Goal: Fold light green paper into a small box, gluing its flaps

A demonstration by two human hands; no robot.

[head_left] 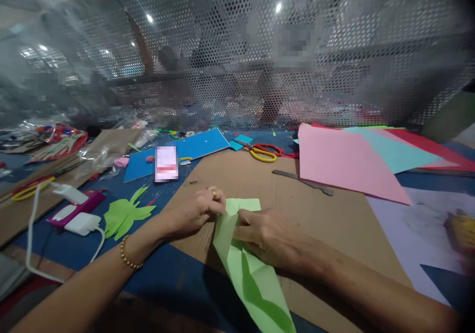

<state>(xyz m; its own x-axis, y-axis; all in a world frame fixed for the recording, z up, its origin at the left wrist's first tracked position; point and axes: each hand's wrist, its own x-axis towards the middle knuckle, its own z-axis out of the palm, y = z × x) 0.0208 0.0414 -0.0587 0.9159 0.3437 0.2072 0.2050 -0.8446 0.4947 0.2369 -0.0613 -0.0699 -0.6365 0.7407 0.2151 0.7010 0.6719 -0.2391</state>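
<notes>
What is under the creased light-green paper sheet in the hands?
A flat brown cardboard sheet shows around the far part of the paper; a dark-blue tabletop shows left of its near part. Whatever lies directly beneath is covered, so contact can't be told.

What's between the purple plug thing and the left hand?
In the head view, cut green paper, then blue tabletop and brown cardboard before the left hand.

Bare forearms (92, 281), round-beaded bracelet (125, 259) — gold-toned — about the left wrist (155, 230), gold-toned ring (214, 193) on the left hand (206, 208)
</notes>
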